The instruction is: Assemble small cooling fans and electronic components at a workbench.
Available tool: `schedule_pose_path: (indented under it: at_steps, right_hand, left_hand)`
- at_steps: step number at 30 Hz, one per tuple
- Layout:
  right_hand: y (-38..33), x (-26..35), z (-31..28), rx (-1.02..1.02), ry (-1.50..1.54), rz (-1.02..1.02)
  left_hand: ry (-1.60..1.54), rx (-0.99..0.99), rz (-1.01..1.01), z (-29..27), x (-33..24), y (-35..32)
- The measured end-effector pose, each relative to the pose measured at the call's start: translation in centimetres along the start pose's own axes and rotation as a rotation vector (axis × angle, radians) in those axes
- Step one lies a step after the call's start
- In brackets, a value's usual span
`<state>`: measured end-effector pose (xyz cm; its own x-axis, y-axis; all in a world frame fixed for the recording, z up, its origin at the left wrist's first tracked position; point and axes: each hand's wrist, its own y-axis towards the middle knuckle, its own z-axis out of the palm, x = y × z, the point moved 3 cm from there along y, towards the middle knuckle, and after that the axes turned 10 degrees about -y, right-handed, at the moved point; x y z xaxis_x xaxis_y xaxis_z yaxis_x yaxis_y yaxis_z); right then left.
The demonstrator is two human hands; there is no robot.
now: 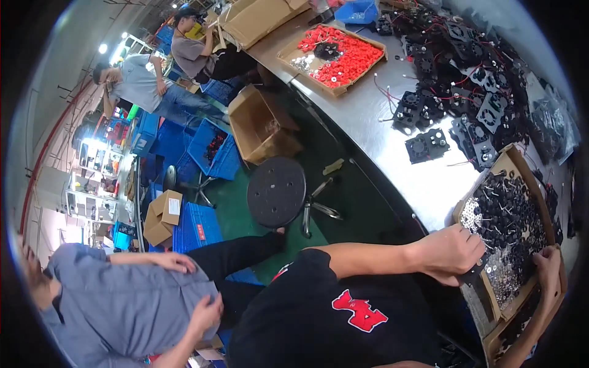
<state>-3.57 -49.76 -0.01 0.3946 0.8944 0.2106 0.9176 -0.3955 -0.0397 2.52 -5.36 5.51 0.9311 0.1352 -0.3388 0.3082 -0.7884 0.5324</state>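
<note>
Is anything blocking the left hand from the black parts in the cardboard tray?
Nothing visible blocks it: the left hand reaches over the left rim of the cardboard tray, its knuckles beside the black parts. Its underside is hidden.

— What colour is the table point(380, 153)?
— Silvery grey, white where it shines.
— And the far tray point(331, 91), along its left edge?
— Brown cardboard; the caps point(362, 55) in it are bright red, around one black heap point(328, 50).
— The near tray point(547, 205), by the table's near end?
— Brown too. It holds black parts point(500, 205) and silvery rings point(471, 218).
— Toward the right edge?
— Black fans point(426, 147) with thin red wires point(388, 98).
— The bin point(357, 11) at the far end?
— Plain blue.
— And the shirt point(288, 316) beside the near tray?
— Black, with a red patch point(360, 311) outlined in white.
</note>
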Motion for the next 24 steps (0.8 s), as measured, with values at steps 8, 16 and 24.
schedule_pose_path:
  at_steps: [8, 16, 24]
  right_hand:
    - [-6.3, 13.1, -5.9, -0.214, 0.465, 0.060]
    - [-14.8, 26.0, -5.7, 0.085, 0.903, -0.116]
    - [-15.1, 27.1, -3.1, -0.207, 0.807, -0.398]
  left_hand:
    - [-0.096, 0.067, -0.055, -2.4, 1.5, 0.1]
    - [0.129, 0.069, -0.034, -3.6, 1.5, 2.2]
    - [0.193, 0.093, 0.110, -2.1, 0.1, 2.7]
